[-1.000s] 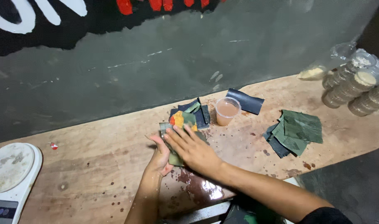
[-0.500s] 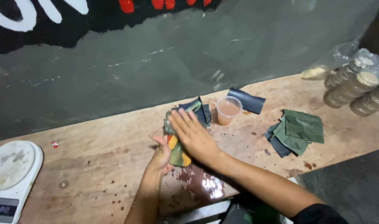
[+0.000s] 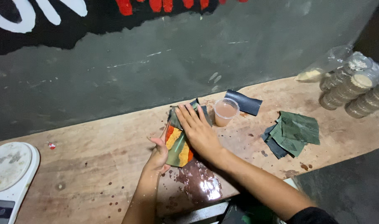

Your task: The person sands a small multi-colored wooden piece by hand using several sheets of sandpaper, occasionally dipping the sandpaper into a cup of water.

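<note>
A small sheet coloured green, orange and red [image 3: 179, 145] lies on the wooden worktop [image 3: 94, 157]. My left hand [image 3: 158, 155] holds its left edge with thumb and fingers. Flat on its upper right part rests my right hand [image 3: 199, 130], palm down, fingers spread toward the wall. Dark green pieces [image 3: 197, 108] lie under and beyond the fingertips. A small clear cup of pinkish liquid [image 3: 225, 112] stands just right of my right hand.
A dark blue strip [image 3: 244, 101] lies behind the cup. A stack of green sheets [image 3: 293, 132] sits to the right. Stacked lidded tubs in plastic [image 3: 355, 85] fill the far right. A white kitchen scale [image 3: 6, 174] is at the left. A wet patch [image 3: 199, 182] shines near the front edge.
My right hand has slid away from me along the sheet toward the wall. More of the sheet's orange and red lower part now shows. The left hand stays at the left edge.
</note>
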